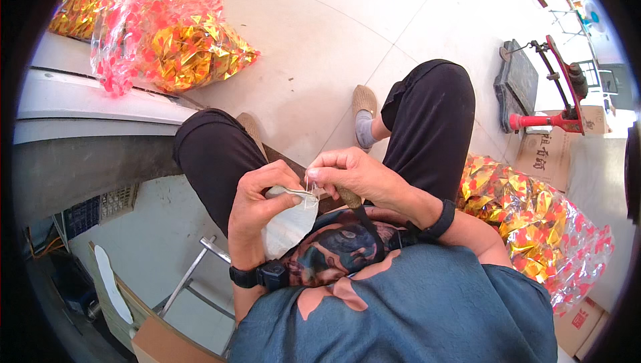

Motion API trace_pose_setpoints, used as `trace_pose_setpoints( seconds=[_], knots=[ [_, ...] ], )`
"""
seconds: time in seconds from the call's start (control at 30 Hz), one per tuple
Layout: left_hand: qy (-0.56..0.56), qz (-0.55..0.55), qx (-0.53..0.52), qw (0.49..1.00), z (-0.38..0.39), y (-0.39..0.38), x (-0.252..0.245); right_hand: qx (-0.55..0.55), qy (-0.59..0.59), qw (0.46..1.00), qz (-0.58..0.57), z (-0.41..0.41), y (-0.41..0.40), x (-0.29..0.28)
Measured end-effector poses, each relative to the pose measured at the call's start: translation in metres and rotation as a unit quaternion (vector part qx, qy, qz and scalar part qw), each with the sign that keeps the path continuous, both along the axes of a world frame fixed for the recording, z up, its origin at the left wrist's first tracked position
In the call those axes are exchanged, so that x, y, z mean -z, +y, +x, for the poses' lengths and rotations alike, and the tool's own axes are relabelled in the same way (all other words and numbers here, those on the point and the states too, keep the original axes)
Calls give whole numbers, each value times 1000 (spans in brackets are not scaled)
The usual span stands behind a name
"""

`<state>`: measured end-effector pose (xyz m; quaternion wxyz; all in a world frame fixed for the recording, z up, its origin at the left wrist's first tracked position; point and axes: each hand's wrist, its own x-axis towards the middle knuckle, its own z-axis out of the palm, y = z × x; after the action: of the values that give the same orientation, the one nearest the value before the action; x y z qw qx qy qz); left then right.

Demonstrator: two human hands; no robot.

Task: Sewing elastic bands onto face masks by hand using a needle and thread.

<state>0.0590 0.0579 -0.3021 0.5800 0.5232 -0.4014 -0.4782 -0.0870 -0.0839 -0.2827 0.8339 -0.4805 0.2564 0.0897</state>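
My left hand (263, 195) pinches the edge of a white sole-shaped pad (292, 228), which hangs down over my lap. Close beside it, my right hand (353, 170) has thumb and forefinger closed on white thread (307, 185) that runs to the pad's edge. A brown tool handle, like an awl's (349, 197), projects from under the right palm. The curled fingers seem to hold it, but its tip is hidden. Dark patterned cloth (340, 250) covers my lap below both hands.
Clear bags of gold foil pieces lie ahead left (195, 52) and at my right (521, 222). A platform scale (518, 80) stands right, near cardboard boxes (541, 157). Left are a grey-sided table (100, 162), a metal frame (185, 278) and another white sole (111, 283) on a board.
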Motion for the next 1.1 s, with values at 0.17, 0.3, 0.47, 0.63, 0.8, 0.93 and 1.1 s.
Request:
trace_pose_setpoints(
  seconds=[0.17, 0.3, 0.47, 0.63, 0.8, 0.93, 1.1],
  knots=[
    [11, 9, -1, 1000, -1, 0, -2, -10, 3, 1000, 25, 1, 6, 4],
    [15, 8, 1, 1000, 0, -2, 2, 25, -37, 996, -78, 7, 14, 12],
    [85, 52, -26, 995, -5, -9, -1, 184, -3, 983, -6, 31, 7, 53],
    [144, 85, -54, 984, -1, -2, -1, 229, -7, 969, 93, 20, -15, 48],
    [131, 68, -36, 988, 0, -1, 5, 98, 28, 994, 46, 6, 3, 16],
    [142, 75, -28, 987, -3, -4, 4, 73, 45, 995, 59, 10, 12, 13],
    [127, 124, -48, 983, -4, -4, -1, 63, 13, 997, 40, 13, 18, 23]
  ],
)
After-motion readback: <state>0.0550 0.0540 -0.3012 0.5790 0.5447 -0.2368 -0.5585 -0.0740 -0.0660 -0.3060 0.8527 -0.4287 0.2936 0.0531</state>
